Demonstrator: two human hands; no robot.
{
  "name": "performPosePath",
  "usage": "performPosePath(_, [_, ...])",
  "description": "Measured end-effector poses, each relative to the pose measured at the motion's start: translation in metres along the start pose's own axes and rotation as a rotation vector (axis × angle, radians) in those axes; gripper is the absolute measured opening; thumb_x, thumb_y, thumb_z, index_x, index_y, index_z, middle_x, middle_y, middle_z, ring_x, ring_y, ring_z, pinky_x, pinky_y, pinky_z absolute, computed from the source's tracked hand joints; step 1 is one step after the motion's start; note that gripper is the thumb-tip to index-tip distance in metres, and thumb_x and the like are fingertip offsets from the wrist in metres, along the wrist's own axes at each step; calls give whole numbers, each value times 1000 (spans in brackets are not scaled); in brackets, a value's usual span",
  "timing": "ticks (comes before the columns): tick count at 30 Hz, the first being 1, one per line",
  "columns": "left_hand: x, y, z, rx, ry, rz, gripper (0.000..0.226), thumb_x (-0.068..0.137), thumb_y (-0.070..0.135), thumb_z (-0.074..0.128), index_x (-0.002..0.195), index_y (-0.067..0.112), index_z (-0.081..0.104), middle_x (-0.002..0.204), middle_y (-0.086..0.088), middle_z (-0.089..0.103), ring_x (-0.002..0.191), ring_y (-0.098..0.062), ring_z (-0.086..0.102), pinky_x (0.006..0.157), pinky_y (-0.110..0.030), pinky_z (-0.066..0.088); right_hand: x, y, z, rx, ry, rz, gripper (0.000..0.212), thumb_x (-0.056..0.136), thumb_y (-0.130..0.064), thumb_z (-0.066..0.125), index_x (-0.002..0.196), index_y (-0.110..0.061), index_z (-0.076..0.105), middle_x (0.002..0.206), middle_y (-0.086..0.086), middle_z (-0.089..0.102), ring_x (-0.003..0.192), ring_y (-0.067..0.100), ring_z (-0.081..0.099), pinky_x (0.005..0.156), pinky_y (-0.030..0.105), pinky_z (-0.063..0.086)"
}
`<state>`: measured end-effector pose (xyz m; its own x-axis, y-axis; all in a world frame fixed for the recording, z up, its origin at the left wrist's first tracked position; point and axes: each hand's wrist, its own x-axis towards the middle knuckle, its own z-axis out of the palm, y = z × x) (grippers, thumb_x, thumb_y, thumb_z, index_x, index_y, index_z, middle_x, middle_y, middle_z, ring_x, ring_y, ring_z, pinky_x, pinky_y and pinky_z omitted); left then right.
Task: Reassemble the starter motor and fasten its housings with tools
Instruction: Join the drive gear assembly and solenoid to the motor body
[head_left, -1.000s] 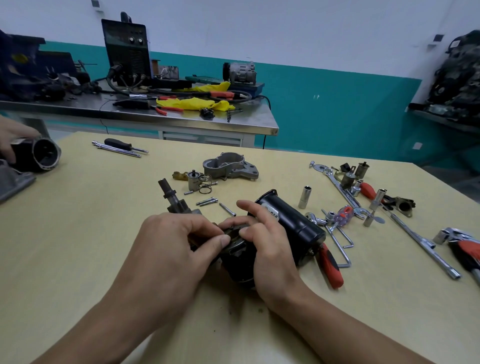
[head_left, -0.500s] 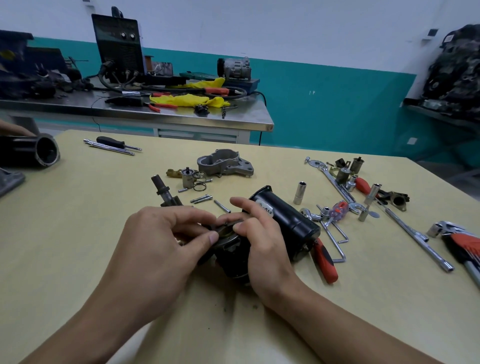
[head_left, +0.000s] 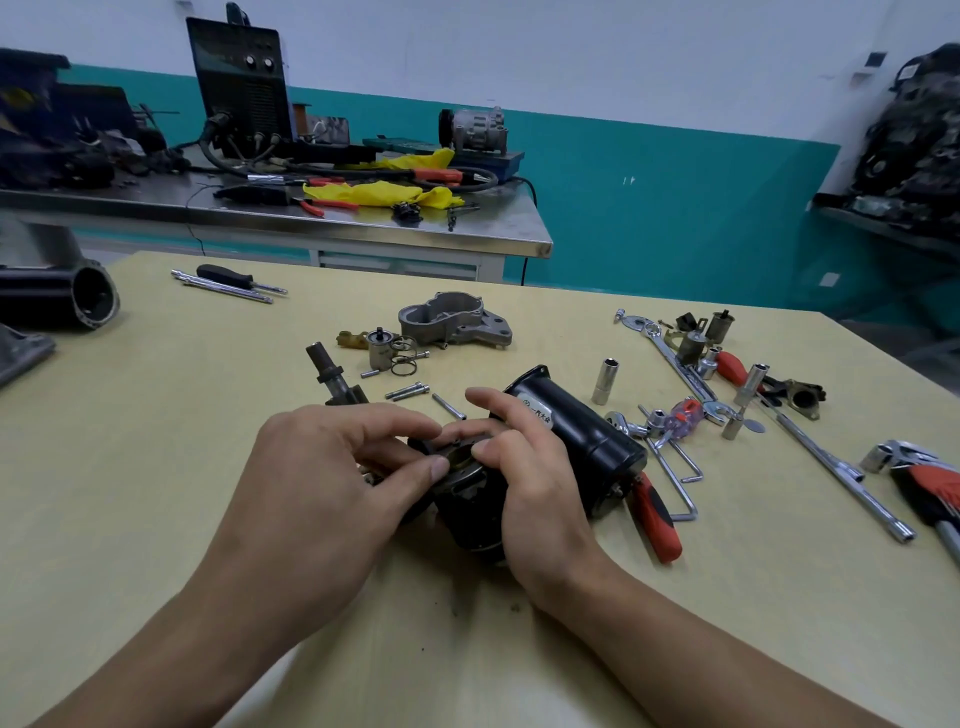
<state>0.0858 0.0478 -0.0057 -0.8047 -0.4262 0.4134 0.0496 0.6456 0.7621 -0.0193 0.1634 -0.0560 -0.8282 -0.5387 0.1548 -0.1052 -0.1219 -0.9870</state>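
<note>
The black starter motor body (head_left: 582, 441) lies on the yellow table, with its open end toward me. My left hand (head_left: 332, 483) and my right hand (head_left: 524, 483) meet over that end. The fingertips of both hands pinch a small round end part (head_left: 460, 457) seated on the motor. The armature shaft (head_left: 332, 376) sticks out behind my left hand. The grey aluminium nose housing (head_left: 452, 325) lies further back, with a small plunger and spring rings (head_left: 387, 353) beside it. Loose bolts (head_left: 410, 391) lie between the housing and my hands.
Right of the motor lie a red-handled screwdriver (head_left: 657, 519), sockets (head_left: 605, 382), wrenches (head_left: 680, 369), a long T-bar (head_left: 831, 462) and a ratchet (head_left: 930, 483). Another black motor casing (head_left: 62, 296) rests at the far left. A steel workbench (head_left: 311, 218) with clutter stands behind.
My hands stay on the motor end with only small finger shifts. The other person's hand at the far left has left the view.
</note>
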Motion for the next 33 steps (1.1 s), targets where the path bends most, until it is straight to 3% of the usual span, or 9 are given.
performPosePath(2, [-1, -1, 0, -20, -4, -14, 39, 76, 8, 84, 74, 44, 70, 64, 24, 71, 50, 12, 58, 58, -1, 40, 0, -1, 0, -3, 6, 4, 58, 74, -27, 49, 131, -21, 56, 97, -4, 74, 99, 14, 68, 92, 45, 57])
performPosePath(6, [-2, -1, -1, -47, -27, -35, 38, 78, 6, 83, 77, 43, 72, 66, 23, 73, 51, 11, 59, 59, -2, 40, 0, -1, -1, -35, 2, 6, 58, 74, -28, 48, 131, -22, 55, 98, -4, 75, 99, 8, 68, 88, 30, 54])
performPosePath(11, [-2, -1, -2, -54, -39, -66, 37, 79, 4, 81, 81, 40, 72, 68, 24, 73, 59, 9, 66, 60, -3, 44, 0, 0, 0, -30, -2, 14, 57, 74, -28, 48, 130, -23, 55, 101, 0, 75, 101, 12, 68, 95, 39, 55])
performPosePath(17, [-4, -4, -2, -18, -53, -58, 35, 83, 11, 78, 104, 38, 73, 74, 32, 72, 64, 11, 65, 61, 0, 42, 1, 0, 0, -5, 10, 36, 56, 74, -29, 49, 129, -24, 55, 102, 1, 75, 107, 19, 67, 103, 54, 50])
performPosePath(21, [-2, -7, 1, -72, -13, -79, 24, 81, 22, 80, 96, 39, 73, 69, 28, 72, 62, 7, 66, 59, -3, 42, 1, 0, 0, 7, 11, 56, 53, 74, -29, 49, 127, -27, 56, 102, 1, 75, 108, 22, 67, 100, 58, 51])
performPosePath(28, [-2, -8, 6, -249, 4, -112, 31, 76, -4, 80, 77, 27, 76, 66, 13, 75, 64, 3, 71, 58, -4, 49, 0, -6, 2, -5, 20, 39, 57, 74, -28, 48, 130, -22, 56, 92, -9, 74, 101, 16, 68, 99, 57, 52])
performPosePath(33, [-1, -9, 5, -290, -23, -124, 37, 77, -10, 77, 81, 27, 76, 72, 10, 77, 70, -2, 74, 64, -8, 53, 0, -6, 1, -6, 17, 48, 56, 74, -28, 49, 130, -22, 56, 93, -9, 74, 103, 20, 67, 98, 58, 52])
